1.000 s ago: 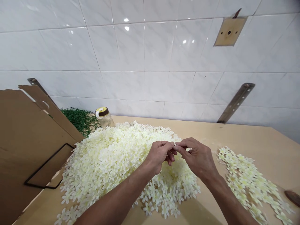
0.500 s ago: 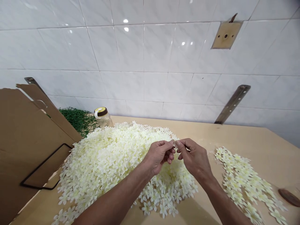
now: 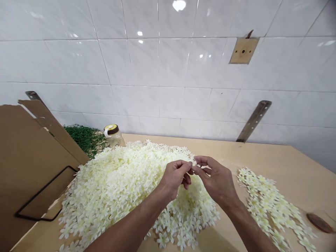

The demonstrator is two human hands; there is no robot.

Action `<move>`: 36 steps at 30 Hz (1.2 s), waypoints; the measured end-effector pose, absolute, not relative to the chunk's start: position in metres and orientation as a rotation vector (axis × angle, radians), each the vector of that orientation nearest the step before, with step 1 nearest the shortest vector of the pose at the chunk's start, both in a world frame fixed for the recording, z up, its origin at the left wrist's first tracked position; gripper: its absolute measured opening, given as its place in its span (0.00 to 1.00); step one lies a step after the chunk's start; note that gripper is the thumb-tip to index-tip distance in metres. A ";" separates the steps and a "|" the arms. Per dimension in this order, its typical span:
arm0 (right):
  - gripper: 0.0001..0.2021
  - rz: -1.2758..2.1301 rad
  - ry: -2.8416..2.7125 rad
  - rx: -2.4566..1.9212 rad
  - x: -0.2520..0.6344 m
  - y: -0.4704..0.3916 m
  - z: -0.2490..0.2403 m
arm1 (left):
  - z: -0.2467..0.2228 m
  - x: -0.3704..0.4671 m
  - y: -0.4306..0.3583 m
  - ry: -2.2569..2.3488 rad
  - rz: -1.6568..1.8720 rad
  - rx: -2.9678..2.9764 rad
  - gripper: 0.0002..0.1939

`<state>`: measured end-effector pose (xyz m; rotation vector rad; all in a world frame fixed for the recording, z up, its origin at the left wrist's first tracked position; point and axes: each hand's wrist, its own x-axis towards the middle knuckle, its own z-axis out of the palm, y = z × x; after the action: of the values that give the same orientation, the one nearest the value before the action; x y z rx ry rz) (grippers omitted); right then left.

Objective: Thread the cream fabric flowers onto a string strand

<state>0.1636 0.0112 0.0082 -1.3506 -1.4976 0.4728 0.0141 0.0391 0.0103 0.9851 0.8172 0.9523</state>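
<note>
A big heap of pale yellow-white artificial flowers (image 3: 118, 178) covers the left and middle of the table. Over its right side my left hand (image 3: 175, 176) and my right hand (image 3: 216, 178) meet at the fingertips. Thumb and index finger of my left hand are pinched together on something small. The thumb and fingers of my right hand close around a small white flower (image 3: 194, 163) at the meeting point. Much of that flower is hidden by the fingers. A smaller spread of similar flowers (image 3: 270, 199) lies to the right of my right forearm.
A cardboard box (image 3: 34, 150) with a black wire frame (image 3: 39, 192) stands at the left. Behind the heap are green netting (image 3: 85, 138) and a lidded bottle (image 3: 114, 136). A brown oval object (image 3: 319, 223) lies far right. A metal bracket (image 3: 253, 122) meets the table's back edge.
The camera view has shifted slightly. My right fingers have spread a little around the tips of my left fingers, and a white flower now shows there.
</note>
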 end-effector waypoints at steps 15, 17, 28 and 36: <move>0.13 0.291 -1.621 -1.399 0.162 0.014 0.004 | 0.008 0.017 0.037 0.784 0.965 0.846 0.08; 0.14 0.378 -1.599 -1.430 0.164 0.014 0.007 | 0.009 0.018 0.036 0.783 0.958 0.877 0.08; 0.14 0.268 -1.721 -1.457 0.170 0.010 0.012 | 0.012 0.011 0.038 0.894 0.865 1.251 0.10; 0.15 0.258 -1.715 -1.438 0.169 0.008 0.015 | 0.017 0.003 0.040 0.772 0.799 1.088 0.07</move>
<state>0.1692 0.0083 0.0153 -1.4383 -1.7150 0.2580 0.0035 0.0402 0.0172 1.0885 0.7720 0.7993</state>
